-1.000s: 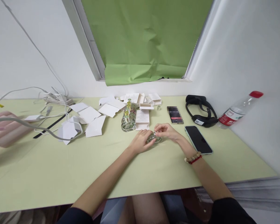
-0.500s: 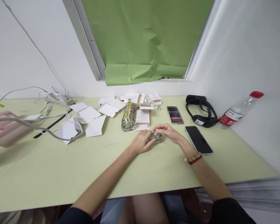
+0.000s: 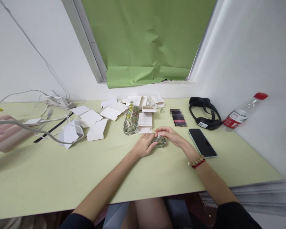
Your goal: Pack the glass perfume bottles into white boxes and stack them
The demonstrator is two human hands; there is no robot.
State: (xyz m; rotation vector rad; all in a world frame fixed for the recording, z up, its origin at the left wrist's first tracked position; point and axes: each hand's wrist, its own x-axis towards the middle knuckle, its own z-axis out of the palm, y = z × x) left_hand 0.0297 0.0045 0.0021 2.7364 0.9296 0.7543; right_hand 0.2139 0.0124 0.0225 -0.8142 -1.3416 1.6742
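A clear glass bottle [image 3: 160, 142] stands on the pale green table [image 3: 124, 171], between my hands. My left hand [image 3: 144, 145] grips its left side, the thumb along the front. The fingertips of my right hand [image 3: 169, 134] close round the silvery neck at the bottle's top, partly hiding it. Behind and to the left, several similar glass bottles [image 3: 130, 127] with yellowish necks stand in a row. A white box [image 3: 145, 120] lies just right of that row. Near the wall sits a small clear cap [image 3: 161, 110].
Unfolded white cartons [image 3: 95, 120] and white cables [image 3: 45, 120] spread over the left side. Blurred at the far left is another person's hand [image 3: 0, 127]. To the right are two phones [image 3: 202, 143] [image 3: 178, 118], a black headset [image 3: 211, 122] and a red-capped bottle [image 3: 237, 118].
The view has shifted very slightly. My hands stay on the same bottle, and its lower front shows a little more clearly; nothing else has visibly moved.
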